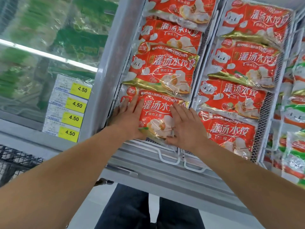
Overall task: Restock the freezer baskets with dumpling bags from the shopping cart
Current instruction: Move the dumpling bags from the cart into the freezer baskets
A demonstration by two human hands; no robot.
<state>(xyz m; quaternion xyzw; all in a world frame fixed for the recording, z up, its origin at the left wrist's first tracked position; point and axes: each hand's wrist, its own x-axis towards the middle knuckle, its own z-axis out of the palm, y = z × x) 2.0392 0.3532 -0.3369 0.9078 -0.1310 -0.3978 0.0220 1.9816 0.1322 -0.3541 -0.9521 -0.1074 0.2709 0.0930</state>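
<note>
A red dumpling bag (156, 116) lies at the near end of the left freezer basket (168, 158). My left hand (130, 118) lies flat on the bag's left side, fingers straight. My right hand (184, 128) presses flat on its right side, fingers spread. Several more red dumpling bags (161, 71) overlap in a row behind it. The neighbouring basket (262, 129) to the right holds another row of red bags (231, 100). The shopping cart (14, 162) shows as black wire at the lower left.
A closed glass freezer lid (49, 47) on the left covers green packages and carries yellow 4.50 price tags (72, 118). Green and red bags (295, 123) fill a basket at the far right. The freezer's grey front edge (148, 172) runs below the baskets.
</note>
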